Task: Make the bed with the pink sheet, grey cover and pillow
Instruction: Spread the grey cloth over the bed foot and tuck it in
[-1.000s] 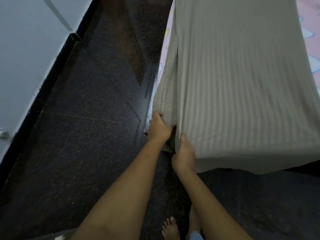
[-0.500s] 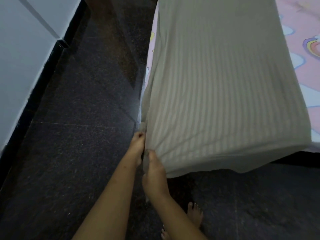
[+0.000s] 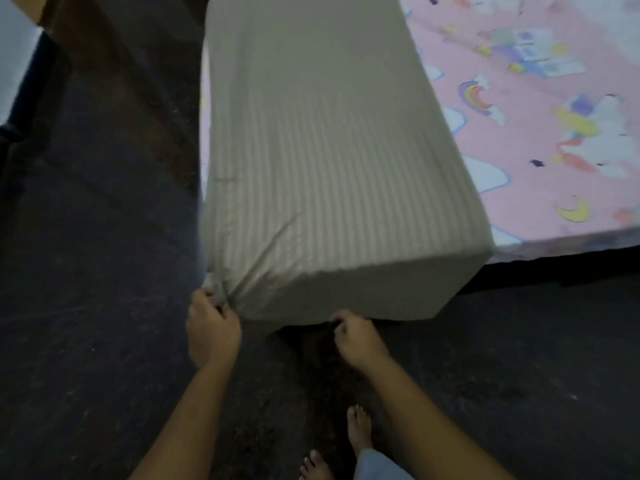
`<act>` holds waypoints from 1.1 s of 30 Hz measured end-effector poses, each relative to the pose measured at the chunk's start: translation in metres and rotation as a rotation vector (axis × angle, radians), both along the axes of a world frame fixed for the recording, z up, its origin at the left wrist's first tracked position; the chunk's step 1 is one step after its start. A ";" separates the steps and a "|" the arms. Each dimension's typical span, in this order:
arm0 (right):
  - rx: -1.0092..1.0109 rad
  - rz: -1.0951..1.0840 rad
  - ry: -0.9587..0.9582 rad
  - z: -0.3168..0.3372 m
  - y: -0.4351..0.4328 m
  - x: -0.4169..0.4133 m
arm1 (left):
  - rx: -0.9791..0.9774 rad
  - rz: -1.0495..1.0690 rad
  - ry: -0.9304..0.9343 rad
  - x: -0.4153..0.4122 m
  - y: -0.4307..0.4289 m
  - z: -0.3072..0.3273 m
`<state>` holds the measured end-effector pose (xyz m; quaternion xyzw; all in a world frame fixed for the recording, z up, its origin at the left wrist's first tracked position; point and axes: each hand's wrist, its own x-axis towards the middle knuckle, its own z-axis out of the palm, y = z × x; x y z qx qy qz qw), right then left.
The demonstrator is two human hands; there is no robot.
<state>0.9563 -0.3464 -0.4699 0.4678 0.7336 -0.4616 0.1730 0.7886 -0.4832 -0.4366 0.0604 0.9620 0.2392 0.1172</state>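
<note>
While pinching the grey cover (image 3: 311, 150) at its corner with the left hand (image 3: 213, 329) and at its hem with the right hand (image 3: 360, 337), fingers curled, pulls it taut. Covers only one strip of the spread pink sheet (image 3: 536, 116). Needs opening across; pillow unseen.

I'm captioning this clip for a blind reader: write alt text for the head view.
The left hand bunches the corner of a striped grey cover and the right hand pinches its hem. The cover lies over a pink sheet with rainbows; bare feet stand on dark floor.
</note>
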 end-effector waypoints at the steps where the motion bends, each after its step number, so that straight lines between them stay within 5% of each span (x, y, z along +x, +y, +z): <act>1: 0.081 -0.093 0.022 0.004 0.028 0.009 | 0.003 -0.093 0.048 0.007 0.008 0.002; 6: 0.413 -0.559 -0.022 0.019 0.150 0.064 | 0.053 -0.469 0.159 0.042 0.063 0.012; 12: 0.219 -0.881 0.066 0.000 0.214 0.094 | 0.076 -0.666 0.020 0.100 0.138 0.000; 18: 0.106 -0.854 0.259 -0.016 0.223 0.112 | 0.065 -0.822 0.049 0.162 0.212 -0.008; 24: 0.251 -0.694 -0.020 -0.018 0.235 0.151 | -0.101 -0.999 0.142 0.197 0.265 -0.023; 33: 0.488 -0.586 -0.167 -0.029 0.214 0.168 | -0.246 -0.886 0.134 0.193 0.270 -0.032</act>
